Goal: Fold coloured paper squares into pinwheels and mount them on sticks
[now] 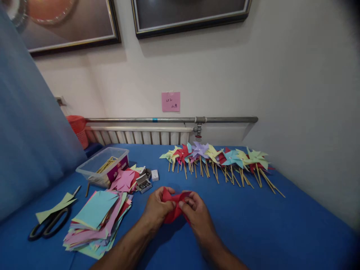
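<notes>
Both my hands meet over the blue table (253,225), pinching a folded red paper piece (174,204) between them. My left hand (158,208) grips its left side with thumb and fingers closed. My right hand (197,212) holds the right side, fingers curled onto the paper. A row of finished paper pinwheels (216,157) on wooden sticks lies beyond my hands. A stack of coloured paper squares (97,221) sits to my left.
Black scissors (49,225) lie at the far left on a green paper scrap. A clear plastic box (102,165) with sticks stands behind the stack, with small boxes of pins (144,183) beside it. A radiator and pipe (168,120) run along the wall.
</notes>
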`<action>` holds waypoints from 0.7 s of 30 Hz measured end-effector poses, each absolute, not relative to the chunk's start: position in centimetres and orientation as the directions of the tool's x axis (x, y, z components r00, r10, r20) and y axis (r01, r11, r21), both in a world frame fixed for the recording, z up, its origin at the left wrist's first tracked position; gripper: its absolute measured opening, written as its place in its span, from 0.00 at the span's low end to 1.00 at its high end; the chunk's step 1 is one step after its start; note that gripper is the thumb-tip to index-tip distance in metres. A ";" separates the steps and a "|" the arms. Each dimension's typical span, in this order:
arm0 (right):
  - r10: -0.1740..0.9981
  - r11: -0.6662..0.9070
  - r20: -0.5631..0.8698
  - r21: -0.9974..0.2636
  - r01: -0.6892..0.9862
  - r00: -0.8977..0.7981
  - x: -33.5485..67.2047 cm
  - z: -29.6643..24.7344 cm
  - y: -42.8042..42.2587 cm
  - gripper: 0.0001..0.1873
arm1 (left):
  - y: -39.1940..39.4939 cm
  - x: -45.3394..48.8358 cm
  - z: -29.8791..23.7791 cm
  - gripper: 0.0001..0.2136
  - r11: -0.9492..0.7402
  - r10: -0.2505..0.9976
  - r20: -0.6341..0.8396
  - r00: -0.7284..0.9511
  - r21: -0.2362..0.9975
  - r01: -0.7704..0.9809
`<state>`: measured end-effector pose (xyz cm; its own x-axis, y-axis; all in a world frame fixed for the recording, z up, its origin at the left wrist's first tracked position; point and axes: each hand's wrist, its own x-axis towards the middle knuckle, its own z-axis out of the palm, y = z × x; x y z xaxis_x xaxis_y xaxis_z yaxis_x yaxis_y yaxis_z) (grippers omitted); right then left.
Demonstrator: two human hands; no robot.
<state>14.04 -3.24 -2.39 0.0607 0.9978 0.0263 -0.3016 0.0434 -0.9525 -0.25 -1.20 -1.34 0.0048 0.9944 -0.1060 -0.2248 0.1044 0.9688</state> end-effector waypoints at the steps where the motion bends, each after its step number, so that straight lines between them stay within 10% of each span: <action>1: 0.998 0.031 0.014 -0.949 -0.315 0.056 14.1 -2.6 -3.1 0.19 | -1.2 -0.3 -1.3 0.21 0.118 0.993 -0.118 0.013 0.966 -0.228; 21: 0.994 0.027 -0.011 -0.944 -0.329 0.113 13.9 -2.7 -2.8 0.23 | -0.9 0.0 -2.5 0.22 0.100 0.995 -0.088 0.054 0.950 -0.295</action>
<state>13.91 -2.84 -2.69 0.1127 0.9936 -0.0111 -0.3286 0.0267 -0.9441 0.03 -0.93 -2.47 0.0539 0.9947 -0.0880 -0.2948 0.1000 0.9503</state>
